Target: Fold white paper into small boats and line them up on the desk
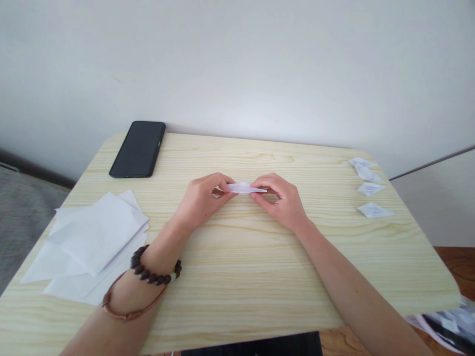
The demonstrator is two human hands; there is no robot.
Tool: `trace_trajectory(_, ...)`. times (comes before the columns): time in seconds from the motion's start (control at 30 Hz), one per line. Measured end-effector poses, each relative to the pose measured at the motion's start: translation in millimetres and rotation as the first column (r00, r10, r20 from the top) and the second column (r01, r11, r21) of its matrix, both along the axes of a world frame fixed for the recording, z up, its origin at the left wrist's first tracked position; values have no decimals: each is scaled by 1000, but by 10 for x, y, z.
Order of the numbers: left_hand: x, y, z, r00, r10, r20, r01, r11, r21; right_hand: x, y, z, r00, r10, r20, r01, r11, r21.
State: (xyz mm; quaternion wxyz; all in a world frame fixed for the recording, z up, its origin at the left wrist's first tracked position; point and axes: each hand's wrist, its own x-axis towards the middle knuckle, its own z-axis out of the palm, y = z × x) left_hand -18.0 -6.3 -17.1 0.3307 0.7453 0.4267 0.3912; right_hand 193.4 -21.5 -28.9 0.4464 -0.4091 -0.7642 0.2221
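Folded paper (243,188): 1 | hands (202,200) (280,198): 2, both pinching it | paper pieces (374,210) at right: 4 | phone (138,149): 1

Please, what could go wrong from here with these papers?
The left hand and right hand pinch the small folded paper at its two sides, so too much pressure might crease it wrongly. The left wrist, wearing a beaded bracelet, is close to the loose white sheets and could perhaps push them out of place.
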Motion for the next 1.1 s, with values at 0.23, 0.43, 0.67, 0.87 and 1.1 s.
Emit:
trace_trajectory(0.23, 4, 5, 5, 984, -75, -164, 102, 981, 165, 6, 9, -7, 991, 71, 111, -83, 991, 105)
trace_trajectory(0.43, 32, -14, -11, 994, -10, -108, 19, 997, 75, 0, -7, -1, 983, 29, 184, -54, 990, 134)
trace_trajectory(0.67, 62, -25, 29, 999, 50, -18, -51, 996, -74, -33, -15, 12, 992, -38, 124, 20, 990, 142)
trace_trajectory(0.87, 67, -44, 74, 997, -21, 73, 27, 996, -84, -12, -20, 28, 991, -47, 126, 37, 996, 78)
trace_trajectory(1.1, 72, -37, 55, 988, 88, 130, -72, 990, -123, -40, -45, 43, 995, -68, 68, 69, 997, -18)
